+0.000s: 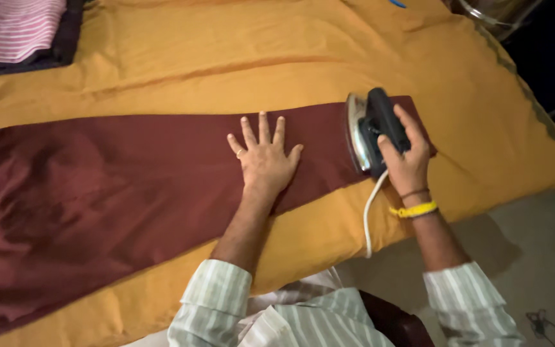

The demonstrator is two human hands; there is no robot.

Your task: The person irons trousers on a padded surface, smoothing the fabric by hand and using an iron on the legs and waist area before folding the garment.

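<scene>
A long maroon cloth (117, 186) lies spread across an orange sheet (239, 58) covering the table. My left hand (264, 157) rests flat on the maroon cloth, fingers spread, a ring on one finger. Just to its right, my right hand (409, 157) grips the black handle of an electric iron (367, 132). The iron is tipped up on its side at the narrow right end of the cloth, its metal soleplate facing my left hand. A white cord (370, 215) hangs from the iron past the table's front edge. A yellow band circles my right wrist.
A pink striped folded cloth on a dark border (14, 29) lies at the far left corner. A shiny metal object (496, 13) shows at the far right. The table's right edge drops to a grey floor (534, 238).
</scene>
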